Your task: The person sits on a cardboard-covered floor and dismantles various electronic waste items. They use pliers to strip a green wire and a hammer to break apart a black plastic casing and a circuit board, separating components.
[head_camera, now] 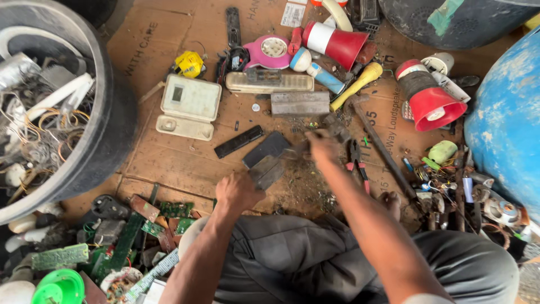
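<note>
Pinching a dark flat panel (264, 169), left hand (236, 191); right hand (323, 147) blurred, grip unclear; clutter rings cardboard (169, 163).

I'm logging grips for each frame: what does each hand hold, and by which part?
The left hand grips a flat dark grey slab by its near end. The right hand is blurred; it seems closed on a small tool, but the hold cannot be told.

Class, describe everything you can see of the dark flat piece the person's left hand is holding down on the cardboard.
The dark flat piece is a grey-black slab, roughly rectangular, looking like plastic or metal casing; which one cannot be told. It lies tilted on the brown cardboard, in front of the person's knees. The left hand grips its near end. A second dark panel lies just beyond it, seemingly overlapping. The blurred right hand is at its far side with something too smeared to identify. Dusty debris surrounds it.
</note>
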